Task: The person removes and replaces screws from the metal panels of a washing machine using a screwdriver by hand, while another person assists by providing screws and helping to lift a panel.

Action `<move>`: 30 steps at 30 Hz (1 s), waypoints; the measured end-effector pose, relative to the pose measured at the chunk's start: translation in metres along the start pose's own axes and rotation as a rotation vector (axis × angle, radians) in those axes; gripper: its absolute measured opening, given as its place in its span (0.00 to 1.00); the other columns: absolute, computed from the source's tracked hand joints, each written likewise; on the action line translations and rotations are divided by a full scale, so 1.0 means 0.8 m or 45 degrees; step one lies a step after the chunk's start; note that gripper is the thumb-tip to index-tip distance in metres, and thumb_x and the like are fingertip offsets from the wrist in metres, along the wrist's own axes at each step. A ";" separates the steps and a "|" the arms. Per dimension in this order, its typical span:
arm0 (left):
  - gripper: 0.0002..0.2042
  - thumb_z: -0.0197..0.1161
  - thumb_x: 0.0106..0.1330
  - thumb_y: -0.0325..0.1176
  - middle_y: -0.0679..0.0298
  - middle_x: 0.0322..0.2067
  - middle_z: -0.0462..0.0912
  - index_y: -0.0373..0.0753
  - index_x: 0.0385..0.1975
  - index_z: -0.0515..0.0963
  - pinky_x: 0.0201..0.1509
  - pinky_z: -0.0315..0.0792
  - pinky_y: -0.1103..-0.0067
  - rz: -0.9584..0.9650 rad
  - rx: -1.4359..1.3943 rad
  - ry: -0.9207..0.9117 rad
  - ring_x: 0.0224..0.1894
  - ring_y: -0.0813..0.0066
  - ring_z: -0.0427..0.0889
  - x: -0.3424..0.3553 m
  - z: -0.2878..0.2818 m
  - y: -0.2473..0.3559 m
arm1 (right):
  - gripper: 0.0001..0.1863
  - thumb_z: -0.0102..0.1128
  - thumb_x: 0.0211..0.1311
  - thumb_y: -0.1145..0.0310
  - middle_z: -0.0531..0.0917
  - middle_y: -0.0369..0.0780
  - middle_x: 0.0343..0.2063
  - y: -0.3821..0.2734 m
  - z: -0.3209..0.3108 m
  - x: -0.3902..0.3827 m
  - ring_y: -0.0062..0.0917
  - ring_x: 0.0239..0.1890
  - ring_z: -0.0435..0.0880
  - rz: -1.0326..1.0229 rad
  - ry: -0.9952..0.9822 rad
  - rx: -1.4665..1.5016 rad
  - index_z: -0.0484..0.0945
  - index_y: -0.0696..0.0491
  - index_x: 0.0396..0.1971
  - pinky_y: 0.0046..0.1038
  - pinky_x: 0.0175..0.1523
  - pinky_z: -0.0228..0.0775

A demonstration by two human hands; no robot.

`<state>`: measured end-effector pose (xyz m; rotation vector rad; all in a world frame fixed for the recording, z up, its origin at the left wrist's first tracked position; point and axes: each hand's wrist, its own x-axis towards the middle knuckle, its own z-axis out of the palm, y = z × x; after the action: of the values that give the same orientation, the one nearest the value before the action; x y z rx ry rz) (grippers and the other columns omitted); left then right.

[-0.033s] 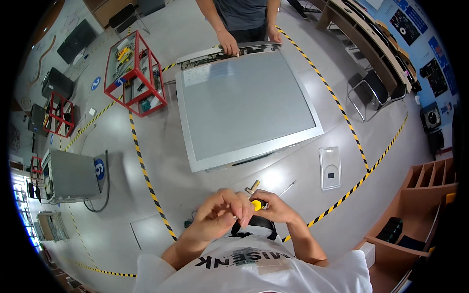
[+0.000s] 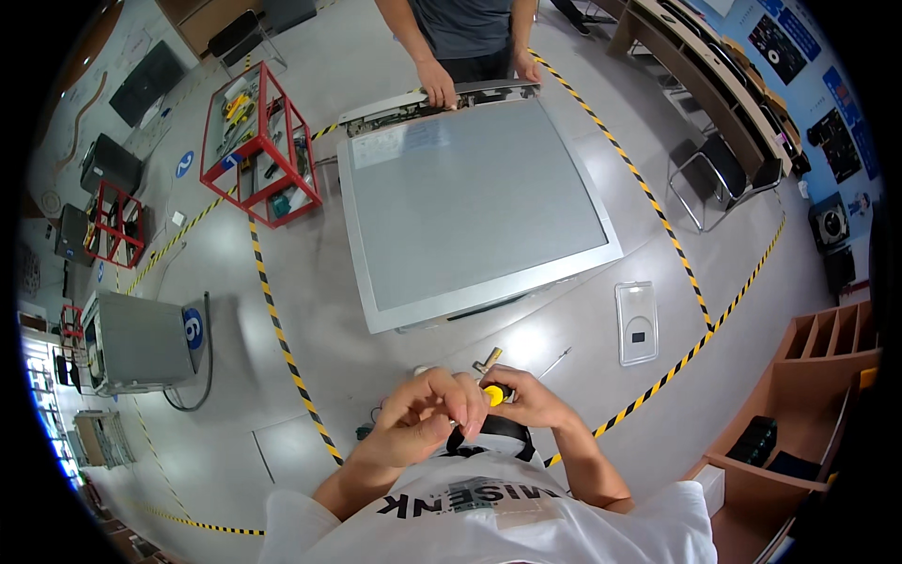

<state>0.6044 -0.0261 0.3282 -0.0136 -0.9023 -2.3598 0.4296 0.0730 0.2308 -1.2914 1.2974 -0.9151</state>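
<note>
Seen from above, a person in a white shirt [image 2: 470, 522] works at the near side of a workshop floor, both bare hands raised in front of the body. The left hand [image 2: 418, 414] has its thumb and fingers pinched together on a small shiny piece [image 2: 455, 422], too small and too covered to identify. The right hand [image 2: 528, 399], just beside it, is closed around a yellow-and-black tool [image 2: 496, 395], whose round yellow end faces up and left; whether the left fingers touch this tool cannot be told. Beyond the hands, on the floor, lie a brass-coloured fitting [image 2: 488, 361] and, a little to the right, a thin rod [image 2: 555, 364]. Farther right rests a clear rectangular tray [image 2: 637, 324] with a small dark square on it. The middle of the scene is filled by a large grey panel [image 2: 479, 207] with a silver border. At its far edge stands a co-worker in a dark shirt, one hand [image 2: 438, 85] on an open strip of exposed parts, the other hand [image 2: 527, 66] at that strip's right end. To the far left is a red-framed rack [image 2: 258, 146] holding tools; to the near right, a wooden shelf unit [image 2: 778, 399]. Yellow-and-black tape [image 2: 274, 324] marks the floor on both sides of the panel
</note>
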 end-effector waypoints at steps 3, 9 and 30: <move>0.08 0.55 0.67 0.36 0.63 0.29 0.70 0.38 0.32 0.68 0.39 0.64 0.76 -0.033 -0.008 0.019 0.34 0.73 0.69 0.000 -0.005 0.004 | 0.14 0.68 0.51 0.67 0.74 0.41 0.30 0.004 0.001 0.012 0.30 0.32 0.74 -0.015 -0.014 -0.003 0.74 0.57 0.34 0.28 0.37 0.66; 0.07 0.56 0.66 0.35 0.64 0.29 0.70 0.39 0.32 0.69 0.42 0.62 0.76 -0.179 0.023 0.119 0.36 0.73 0.68 -0.013 -0.042 0.063 | 0.14 0.67 0.51 0.67 0.74 0.41 0.30 -0.009 0.031 0.074 0.31 0.33 0.74 0.004 -0.075 -0.017 0.74 0.57 0.35 0.28 0.37 0.66; 0.10 0.59 0.65 0.40 0.63 0.25 0.75 0.42 0.28 0.69 0.35 0.61 0.75 -0.019 -0.016 0.132 0.25 0.76 0.72 -0.052 -0.327 0.409 | 0.15 0.67 0.49 0.71 0.76 0.43 0.34 -0.116 0.251 0.441 0.35 0.38 0.76 0.182 -0.105 -0.034 0.74 0.58 0.36 0.30 0.44 0.67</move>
<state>0.8675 -0.3543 0.3155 0.1097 -0.8401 -2.3562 0.6857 -0.2555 0.2338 -1.2273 1.3228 -0.7400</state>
